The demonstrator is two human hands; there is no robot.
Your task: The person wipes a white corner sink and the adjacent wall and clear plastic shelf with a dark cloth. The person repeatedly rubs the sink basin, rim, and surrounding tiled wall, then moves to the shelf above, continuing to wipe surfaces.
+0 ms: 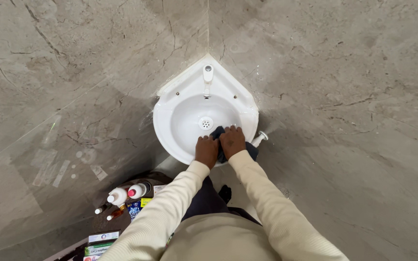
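— Between the two marbled walls (73,72) where the corner is closing, we are leaning over the white corner basin (170,121), the biggest thing in front of us. It is looking hard, glazed and slick, fixed to the wall, so we are judging it as something that is not giving way under pressure.

— And the tap?

— We are seeing a small white tap (208,77) standing at the back point of the basin, with the round drain (205,123) lying below it in the bowl. A white plug-like fitting (260,138) is sticking out just beside the basin's right rim.

— Where is the cloth sitting?

— We are holding the dark cloth (220,153) at the near rim of the basin, bunched between and under both hands. It is looking soft, light and limp; wet, we are guessing, it is sliding easily on the glaze, so gripping it in a wad under the palm seems best.

— How are our hands lying?

— Our left hand (206,151) is pressing down on the rim with fingers curled together, touching the cloth's edge. Our right hand (232,141) is lying flat on the cloth, fingers close together, pushing it against the bowl.

— Anything lower down?

— Bottles (126,193) and small boxes (103,241) are standing on the floor at the left, well apart from our hands.
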